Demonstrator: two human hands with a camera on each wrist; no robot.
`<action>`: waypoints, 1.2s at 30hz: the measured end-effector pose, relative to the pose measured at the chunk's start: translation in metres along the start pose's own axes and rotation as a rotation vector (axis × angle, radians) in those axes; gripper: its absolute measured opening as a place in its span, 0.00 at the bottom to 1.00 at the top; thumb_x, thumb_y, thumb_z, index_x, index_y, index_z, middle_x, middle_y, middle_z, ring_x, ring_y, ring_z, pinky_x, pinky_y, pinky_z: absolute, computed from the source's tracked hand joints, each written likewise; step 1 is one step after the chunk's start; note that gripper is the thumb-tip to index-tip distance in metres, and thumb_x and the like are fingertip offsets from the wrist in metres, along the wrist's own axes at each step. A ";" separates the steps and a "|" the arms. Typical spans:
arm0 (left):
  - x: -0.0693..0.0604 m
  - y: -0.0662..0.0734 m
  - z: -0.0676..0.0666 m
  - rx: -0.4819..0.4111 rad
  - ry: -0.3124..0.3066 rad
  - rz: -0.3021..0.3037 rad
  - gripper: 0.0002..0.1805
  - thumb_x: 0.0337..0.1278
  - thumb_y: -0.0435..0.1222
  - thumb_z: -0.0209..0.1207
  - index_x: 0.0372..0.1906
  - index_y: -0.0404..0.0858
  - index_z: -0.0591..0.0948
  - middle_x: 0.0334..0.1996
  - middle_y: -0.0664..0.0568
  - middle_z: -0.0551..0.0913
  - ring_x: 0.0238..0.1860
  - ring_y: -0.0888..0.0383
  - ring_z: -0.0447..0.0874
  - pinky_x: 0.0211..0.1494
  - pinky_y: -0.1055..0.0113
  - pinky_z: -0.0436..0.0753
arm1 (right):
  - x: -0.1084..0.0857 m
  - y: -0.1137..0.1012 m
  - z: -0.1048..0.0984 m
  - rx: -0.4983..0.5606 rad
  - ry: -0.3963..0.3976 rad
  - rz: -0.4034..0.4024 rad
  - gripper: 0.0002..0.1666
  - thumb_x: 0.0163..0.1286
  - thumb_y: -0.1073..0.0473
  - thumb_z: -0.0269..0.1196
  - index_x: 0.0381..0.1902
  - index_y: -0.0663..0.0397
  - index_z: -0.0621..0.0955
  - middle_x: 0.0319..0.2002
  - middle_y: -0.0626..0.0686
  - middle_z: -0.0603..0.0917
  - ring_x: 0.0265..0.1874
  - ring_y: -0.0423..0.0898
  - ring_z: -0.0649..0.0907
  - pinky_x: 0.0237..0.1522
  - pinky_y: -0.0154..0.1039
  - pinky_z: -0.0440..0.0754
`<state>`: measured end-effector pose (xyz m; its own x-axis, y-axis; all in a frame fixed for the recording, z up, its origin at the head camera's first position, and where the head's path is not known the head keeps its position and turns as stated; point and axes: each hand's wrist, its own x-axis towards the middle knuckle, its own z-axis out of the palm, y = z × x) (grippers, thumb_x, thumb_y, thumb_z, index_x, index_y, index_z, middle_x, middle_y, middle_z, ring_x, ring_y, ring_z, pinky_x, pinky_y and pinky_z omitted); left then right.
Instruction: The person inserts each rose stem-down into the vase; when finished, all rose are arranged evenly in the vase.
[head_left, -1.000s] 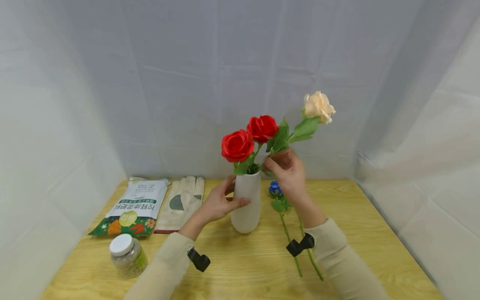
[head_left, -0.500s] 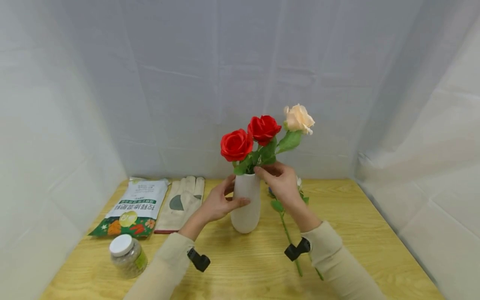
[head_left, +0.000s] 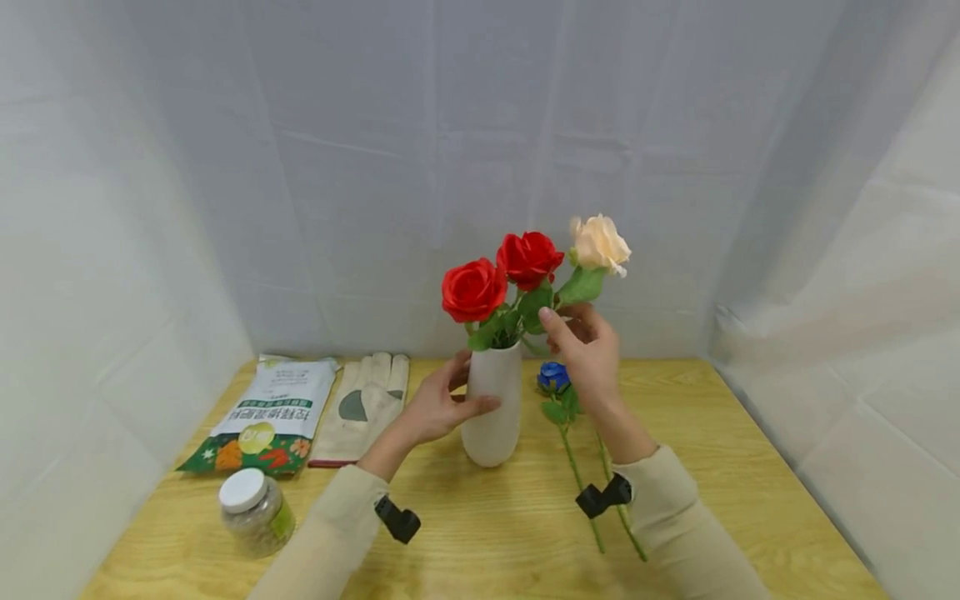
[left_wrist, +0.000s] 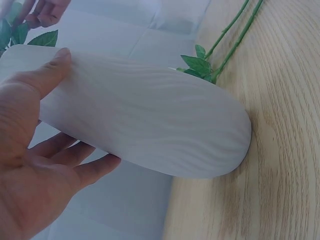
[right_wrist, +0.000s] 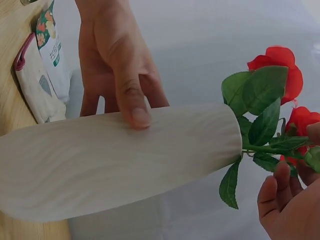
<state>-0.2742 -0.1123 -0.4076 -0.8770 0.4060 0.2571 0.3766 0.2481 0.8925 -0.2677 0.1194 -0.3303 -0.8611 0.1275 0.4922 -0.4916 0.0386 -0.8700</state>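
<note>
My left hand [head_left: 435, 407] holds the upright white vase [head_left: 491, 421] from its left side, with thumb and fingers around its upper part. Two red roses [head_left: 474, 290] stand in the vase, green leaves crowding its mouth. A cream rose [head_left: 600, 244] leans to the right, its stem running down to the vase mouth. Just right of the mouth, my right hand [head_left: 588, 354] has its thumb and curled fingers around that stem. The right wrist view shows the stem entering the vase [right_wrist: 125, 160] between leaves, with the right hand [right_wrist: 295, 205] beside it.
On the table, right of the vase, lie a blue rose [head_left: 553, 377] and another green stem [head_left: 624, 525]. To the left are a printed bag [head_left: 273, 412], pale work gloves [head_left: 363, 408] and a white-lidded jar [head_left: 257, 512]. White sheeting [head_left: 360, 167] surrounds the table.
The cream rose has come left and down, its stem now at the vase mouth. My right hand went in to the rim, then back up and right along the stem. My left hand stays put.
</note>
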 end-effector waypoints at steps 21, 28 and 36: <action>-0.001 0.000 -0.002 0.001 0.006 -0.027 0.47 0.65 0.43 0.72 0.83 0.42 0.61 0.74 0.39 0.74 0.74 0.41 0.75 0.71 0.42 0.80 | 0.005 0.003 0.012 -0.018 -0.038 0.005 0.22 0.72 0.58 0.72 0.22 0.70 0.84 0.26 0.47 0.77 0.23 0.43 0.75 0.26 0.34 0.75; -0.001 0.000 -0.001 0.015 0.009 -0.006 0.46 0.65 0.42 0.72 0.82 0.42 0.62 0.73 0.38 0.75 0.73 0.40 0.76 0.69 0.42 0.81 | -0.005 0.014 0.018 -0.233 -0.157 0.101 0.26 0.72 0.52 0.72 0.17 0.60 0.80 0.32 0.49 0.74 0.27 0.43 0.75 0.30 0.36 0.75; 0.001 -0.002 -0.001 0.015 -0.004 0.015 0.45 0.65 0.42 0.72 0.82 0.42 0.62 0.73 0.38 0.75 0.73 0.40 0.76 0.69 0.42 0.82 | -0.006 0.007 0.011 -0.172 -0.276 0.200 0.22 0.69 0.47 0.73 0.56 0.51 0.86 0.41 0.52 0.87 0.30 0.43 0.79 0.32 0.35 0.78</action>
<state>-0.2763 -0.1133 -0.4089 -0.8703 0.4127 0.2687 0.3936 0.2551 0.8832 -0.2676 0.1083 -0.3386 -0.9521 -0.1210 0.2809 -0.3011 0.2091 -0.9304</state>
